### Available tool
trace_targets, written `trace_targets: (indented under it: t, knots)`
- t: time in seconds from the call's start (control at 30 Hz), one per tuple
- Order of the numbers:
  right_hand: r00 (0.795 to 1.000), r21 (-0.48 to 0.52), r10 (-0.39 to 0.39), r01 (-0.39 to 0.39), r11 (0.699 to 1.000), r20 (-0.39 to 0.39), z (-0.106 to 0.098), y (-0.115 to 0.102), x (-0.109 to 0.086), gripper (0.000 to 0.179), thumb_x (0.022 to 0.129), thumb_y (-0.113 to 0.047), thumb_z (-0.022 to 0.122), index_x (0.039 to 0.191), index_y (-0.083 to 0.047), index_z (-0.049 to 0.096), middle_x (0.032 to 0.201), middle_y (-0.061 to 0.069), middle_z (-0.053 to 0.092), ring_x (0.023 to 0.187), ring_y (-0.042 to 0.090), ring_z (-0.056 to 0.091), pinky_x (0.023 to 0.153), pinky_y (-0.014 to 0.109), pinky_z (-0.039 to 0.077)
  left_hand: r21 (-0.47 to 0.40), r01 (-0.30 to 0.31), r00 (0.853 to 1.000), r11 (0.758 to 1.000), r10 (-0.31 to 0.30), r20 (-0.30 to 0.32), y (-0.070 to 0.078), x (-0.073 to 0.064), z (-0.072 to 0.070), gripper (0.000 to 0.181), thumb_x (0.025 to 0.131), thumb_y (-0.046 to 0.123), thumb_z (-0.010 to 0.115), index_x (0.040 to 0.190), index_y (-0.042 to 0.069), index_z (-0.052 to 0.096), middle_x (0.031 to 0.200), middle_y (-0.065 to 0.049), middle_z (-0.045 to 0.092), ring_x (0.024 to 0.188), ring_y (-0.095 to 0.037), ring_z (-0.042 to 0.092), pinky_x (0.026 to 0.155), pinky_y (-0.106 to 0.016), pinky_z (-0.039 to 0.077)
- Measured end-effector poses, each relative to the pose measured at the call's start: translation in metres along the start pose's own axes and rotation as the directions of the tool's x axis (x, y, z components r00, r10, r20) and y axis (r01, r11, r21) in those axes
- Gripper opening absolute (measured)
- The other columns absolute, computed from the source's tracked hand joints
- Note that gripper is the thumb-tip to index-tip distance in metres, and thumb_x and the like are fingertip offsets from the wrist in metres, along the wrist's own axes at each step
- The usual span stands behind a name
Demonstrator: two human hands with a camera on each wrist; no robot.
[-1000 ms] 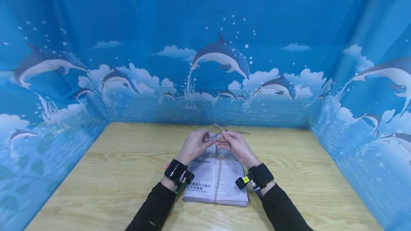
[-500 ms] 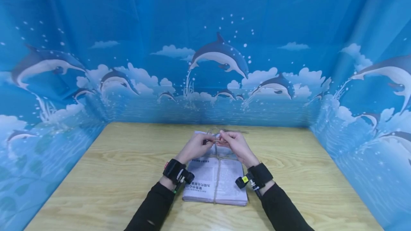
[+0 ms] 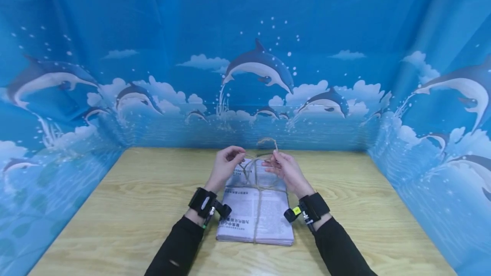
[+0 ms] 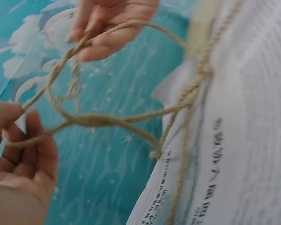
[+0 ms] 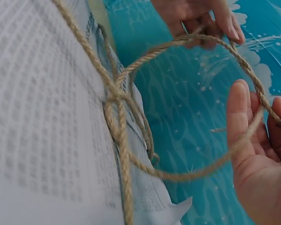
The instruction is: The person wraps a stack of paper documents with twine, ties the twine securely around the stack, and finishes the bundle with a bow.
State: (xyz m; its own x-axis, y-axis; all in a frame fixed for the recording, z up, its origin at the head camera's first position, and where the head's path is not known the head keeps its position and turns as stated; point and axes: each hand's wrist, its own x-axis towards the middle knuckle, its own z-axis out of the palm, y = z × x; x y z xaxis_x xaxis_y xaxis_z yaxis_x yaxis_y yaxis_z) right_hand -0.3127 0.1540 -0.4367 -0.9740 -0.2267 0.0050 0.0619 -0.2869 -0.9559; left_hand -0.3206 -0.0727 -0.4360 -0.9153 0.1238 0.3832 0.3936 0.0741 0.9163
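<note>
A stack of newspapers [image 3: 245, 212] lies on the table with twine [image 3: 259, 212] crossing it lengthwise and across. Near its far end, my left hand [image 3: 226, 163] pinches one strand of the twine [image 4: 91, 120] between thumb and fingers. My right hand [image 3: 285, 169] pinches another strand at the right, and a loose end curls up above its fingertips. Between the hands, the strands twist round each other in a wide loop raised off the paper, as the right wrist view shows. Below the loop, a knot [image 5: 117, 98] sits against the newspapers.
The wooden table [image 3: 153, 208] extends on both sides of the stack. A blue curtain printed with dolphins [image 3: 261, 67] stands along the back and both sides. Black wrist straps with cameras [image 3: 314, 208] are worn on both wrists.
Both hands were close together over the twine; now they are apart, the left further left and the right slightly right. A twine loop has opened between them, and a loose end stands up.
</note>
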Motion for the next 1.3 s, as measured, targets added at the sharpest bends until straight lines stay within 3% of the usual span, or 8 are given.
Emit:
trace_targets:
  t: [0.13,0.3,0.57,0.73,0.93,1.1,1.23,1.3]
  knots:
    - [1.000,0.018,-0.014,0.014,1.000,0.015,-0.006,-0.004,-0.001,0.032,0.105,-0.031,0.045,0.084,-0.010,0.057,0.094,0.002,0.068,0.094,0.015,0.070,0.089,0.034,0.056,-0.118,0.050,0.998,0.992,-0.054,-0.030,0.000,0.001,-0.014,0.021,0.090,0.017,0.072,0.105,0.001,0.070,0.081,-0.011,0.068,0.061,-0.011,0.057,0.059,-0.027,0.051]
    - [0.999,0.168,-0.023,0.014,0.986,0.048,-0.017,-0.010,-0.001,0.033,0.106,-0.030,0.040,0.084,-0.011,0.054,0.093,0.003,0.071,0.095,0.017,0.070,0.096,0.035,0.052,0.106,-0.008,1.000,0.994,0.010,-0.017,0.001,0.000,-0.035,0.020,0.087,0.028,0.075,0.098,0.011,0.076,0.081,-0.005,0.069,0.060,-0.011,0.051,0.056,-0.024,0.042]
    - [0.999,0.455,0.033,-0.028,0.890,-0.002,-0.035,-0.019,-0.005,0.034,0.106,-0.032,0.037,0.082,-0.012,0.052,0.073,-0.002,0.055,0.081,0.014,0.064,0.093,0.031,0.052,0.646,-0.233,0.973,0.727,0.173,0.156,0.003,-0.003,-0.072,0.021,0.085,0.039,0.075,0.079,0.019,0.077,0.069,0.008,0.066,0.058,-0.004,0.056,0.057,-0.024,0.047]
    - [0.994,0.429,0.057,-0.010,0.903,-0.096,-0.043,-0.020,-0.005,0.034,0.106,-0.034,0.034,0.084,-0.014,0.049,0.068,-0.005,0.037,0.059,0.008,0.035,0.066,0.022,0.042,0.673,-0.157,0.988,0.722,0.115,0.107,0.006,-0.007,-0.096,0.036,0.083,0.051,0.074,0.064,0.020,0.068,0.055,0.008,0.057,0.050,-0.008,0.050,0.055,-0.026,0.042]
    - [0.991,0.402,0.069,-0.017,0.916,-0.116,-0.047,-0.018,-0.003,0.035,0.106,-0.035,0.034,0.083,-0.013,0.049,0.066,-0.005,0.035,0.058,0.009,0.028,0.059,0.023,0.033,0.057,0.008,1.000,0.998,-0.007,-0.030,0.009,-0.005,-0.117,0.016,0.090,0.027,0.072,0.089,0.011,0.069,0.062,0.004,0.054,0.055,-0.010,0.046,0.056,-0.024,0.041]
    - [0.989,0.409,0.083,-0.027,0.912,-0.120,-0.047,-0.018,-0.002,0.034,0.106,-0.035,0.036,0.083,-0.013,0.049,0.066,-0.005,0.037,0.057,0.009,0.030,0.059,0.023,0.035,-0.456,0.038,0.998,0.889,-0.057,-0.029,0.012,-0.004,-0.127,0.035,0.098,0.010,0.059,0.133,0.010,0.055,0.085,0.003,0.069,0.056,-0.006,0.043,0.053,-0.019,0.038]
    - [0.989,0.418,0.090,-0.032,0.908,-0.120,-0.049,-0.020,-0.001,0.034,0.106,-0.036,0.036,0.084,-0.014,0.050,0.066,-0.005,0.037,0.057,0.009,0.029,0.058,0.022,0.033,0.127,-0.052,0.996,0.991,0.061,-0.070,0.011,-0.007,-0.132,0.036,0.096,0.019,0.063,0.132,0.013,0.061,0.101,0.000,0.075,0.066,-0.002,0.058,0.059,-0.017,0.043]
    - [0.989,0.418,0.092,-0.034,0.908,-0.118,-0.049,-0.020,-0.002,0.034,0.106,-0.036,0.036,0.084,-0.014,0.050,0.066,-0.005,0.037,0.058,0.009,0.027,0.058,0.023,0.032,0.539,-0.115,0.980,0.835,0.184,-0.076,0.010,-0.008,-0.134,0.029,0.094,0.023,0.068,0.121,0.013,0.070,0.098,-0.002,0.076,0.067,-0.006,0.062,0.058,-0.021,0.045]
